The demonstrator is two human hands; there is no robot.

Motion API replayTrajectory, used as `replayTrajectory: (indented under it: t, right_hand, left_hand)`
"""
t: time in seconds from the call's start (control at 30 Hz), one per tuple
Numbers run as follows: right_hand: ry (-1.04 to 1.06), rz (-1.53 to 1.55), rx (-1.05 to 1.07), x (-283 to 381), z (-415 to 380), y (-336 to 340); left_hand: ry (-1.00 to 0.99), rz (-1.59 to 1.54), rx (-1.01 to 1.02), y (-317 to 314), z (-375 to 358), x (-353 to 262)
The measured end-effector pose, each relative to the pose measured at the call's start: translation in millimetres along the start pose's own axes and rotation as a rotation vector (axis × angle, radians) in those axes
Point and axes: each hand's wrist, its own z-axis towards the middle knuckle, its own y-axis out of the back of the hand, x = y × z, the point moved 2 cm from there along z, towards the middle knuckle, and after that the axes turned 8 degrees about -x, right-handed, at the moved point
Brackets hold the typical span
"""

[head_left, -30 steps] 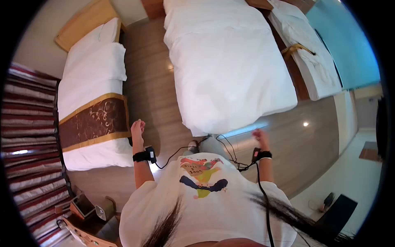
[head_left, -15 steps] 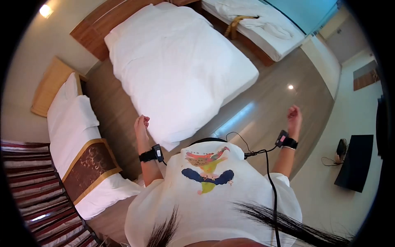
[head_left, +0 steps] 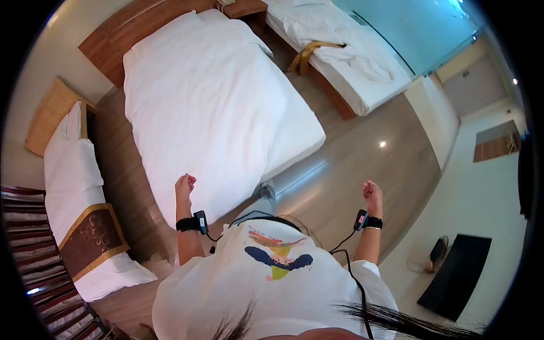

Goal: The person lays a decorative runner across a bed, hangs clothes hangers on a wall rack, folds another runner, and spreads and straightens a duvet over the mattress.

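My left hand hangs in front of me with its fingers curled in and nothing showing in them. It overlaps the foot end of the large bed, which is spread with a white duvet. Over the bare wooden floor to the right, my right hand is loosely closed, also with nothing visible inside. Each wrist wears a black strap with a small box, the left box and the right box, both wired by black cables. One leg in grey trousers reaches forward beside the bed.
A narrow bed with a brown and gold runner stands at left, near striped curtains. At the back, another bed carries a crumpled duvet and a yellow-brown cloth. A black screen is on the right wall.
My view has shifted, so the beds sit further left and the back bed lower. My right hand has come lower and nearer my body. A leg now shows stepping forward.
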Motion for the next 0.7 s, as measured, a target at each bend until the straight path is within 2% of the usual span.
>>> replayTrajectory:
  t: [0.03, 0.1, 0.13, 0.17, 0.23, 0.3, 0.37, 0.47, 0.57, 0.7]
  right_hand:
    - [-0.029, 0.005, 0.035, -1.1, 18.2, -15.9]
    - [-0.133, 0.034, 0.264, -28.0, 84.6, -31.4]
    - [-0.186, 0.007, 0.224, -30.9, 96.8, -48.7]
    - [-0.246, -0.026, 0.18, -37.9, 108.3, -69.7]
    - [-0.368, -0.058, 0.281, -57.7, 142.2, -99.7]
    - [-0.39, -0.13, 0.265, -65.7, 161.3, -135.7]
    - [-0.408, -0.194, 0.243, -73.4, 179.4, -164.5]
    - [-0.407, -0.332, 0.279, -99.7, 224.7, -199.9]
    - [-0.39, -0.448, 0.266, -137.5, 279.8, -232.6]
    - [-0.415, -0.581, 0.362, -201.4, 354.4, -288.5]
  left_hand:
    - [-0.013, -0.002, -0.005, -10.1, 11.0, 0.7]
    - [-0.015, 0.019, 0.084, -27.6, 39.3, 10.4]
    - [-0.01, 0.057, 0.071, -38.4, 51.1, 16.1]
    - [0.076, 0.014, -0.06, -59.4, 49.0, 12.4]
    - [0.071, 0.055, -0.017, -89.4, 50.8, 9.2]
    - [0.085, 0.166, 0.142, -118.1, 62.2, 11.9]
    - [0.023, 0.324, 0.162, -144.5, 58.3, 7.7]
    - [-0.008, 0.373, 0.212, -166.3, 58.0, 18.7]
    - [-0.009, 0.43, 0.135, -170.0, 55.4, 55.3]
    - [0.164, 0.36, -0.105, -154.2, 20.3, 114.0]
